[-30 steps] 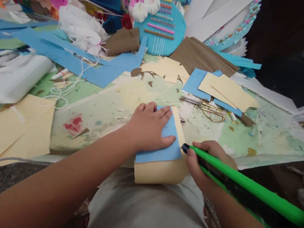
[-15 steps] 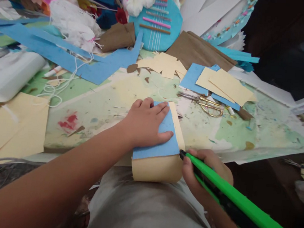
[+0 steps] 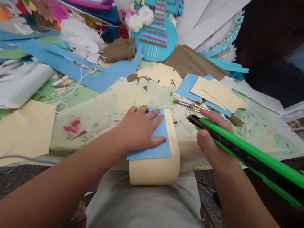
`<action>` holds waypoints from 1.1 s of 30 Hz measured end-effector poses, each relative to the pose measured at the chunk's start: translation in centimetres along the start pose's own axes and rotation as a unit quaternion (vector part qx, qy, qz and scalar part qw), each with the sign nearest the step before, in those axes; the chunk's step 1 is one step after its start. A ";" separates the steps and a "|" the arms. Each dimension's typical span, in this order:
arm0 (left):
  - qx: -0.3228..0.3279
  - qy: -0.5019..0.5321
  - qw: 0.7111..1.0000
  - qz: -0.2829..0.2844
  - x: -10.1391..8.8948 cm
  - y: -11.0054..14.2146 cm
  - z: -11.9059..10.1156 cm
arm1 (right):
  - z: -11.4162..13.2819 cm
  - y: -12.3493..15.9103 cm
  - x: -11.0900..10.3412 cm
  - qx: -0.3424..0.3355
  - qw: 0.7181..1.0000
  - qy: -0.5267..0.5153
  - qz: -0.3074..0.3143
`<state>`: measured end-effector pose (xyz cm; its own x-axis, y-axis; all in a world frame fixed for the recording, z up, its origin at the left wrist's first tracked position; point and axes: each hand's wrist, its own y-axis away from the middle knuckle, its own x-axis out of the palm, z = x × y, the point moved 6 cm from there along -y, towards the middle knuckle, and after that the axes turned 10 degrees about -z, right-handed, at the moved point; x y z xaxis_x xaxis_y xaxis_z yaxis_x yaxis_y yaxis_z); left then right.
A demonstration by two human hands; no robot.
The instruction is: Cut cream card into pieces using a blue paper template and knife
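Note:
My left hand (image 3: 142,129) lies flat with fingers spread on a blue paper piece (image 3: 162,144), pressing it onto a larger cream paper sheet (image 3: 153,174). The cream sheet shows along the blue piece's right side and curls down over the table edge towards my lap. My right hand (image 3: 216,146) is closed around a long green-and-black pen-shaped tool (image 3: 248,149); its exact kind is unclear. The tool's dark tip points left, off the paper to the right. Just beyond it lie gold-handled scissors (image 3: 187,104), partly hidden by my right hand.
Cream and blue paper pieces (image 3: 219,94) lie beyond the scissors. At the back stands a turquoise paper guitar (image 3: 160,38) beside folded brown paper (image 3: 192,62). To the left are blue paper strips (image 3: 93,78), white string (image 3: 67,96), a white roll (image 3: 22,84) and cream sheets (image 3: 31,126).
My right hand has lifted the green tool away from the papers' right edge, up and to the right. My left hand keeps its place on the blue piece. The view has shifted slightly.

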<state>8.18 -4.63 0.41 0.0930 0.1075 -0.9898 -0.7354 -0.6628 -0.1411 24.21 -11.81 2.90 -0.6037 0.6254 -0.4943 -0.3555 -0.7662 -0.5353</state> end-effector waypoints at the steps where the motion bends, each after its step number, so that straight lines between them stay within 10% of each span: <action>1: -0.005 -0.013 1.000 0.007 -0.2 0.2 0.4 | -0.1 -0.8 0.5 0.009 0.999 -0.036 0.005; 7: -0.090 -0.086 0.991 0.048 -1.1 4.1 4.0 | 1.0 -5.2 4.7 0.026 0.974 -0.178 0.139; 20: -0.109 -0.112 0.988 -0.001 -1.1 11.3 3.1 | 0.9 -6.1 9.3 -0.108 0.942 0.003 0.318; 28: -0.255 -0.152 0.953 -0.050 -3.1 11.4 7.4 | -0.9 -5.9 9.5 0.099 0.933 -0.161 0.305; 33: -0.221 -0.077 0.969 -0.083 -5.1 6.4 6.9 | 0.3 -6.8 9.5 0.183 0.906 -0.303 0.232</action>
<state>-1.58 -4.31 4.65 0.0586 0.3270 -0.9432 -0.3568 -0.8755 -0.3258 20.67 -0.74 2.08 -0.9902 0.1127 -0.0820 -0.1089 -0.9928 -0.0493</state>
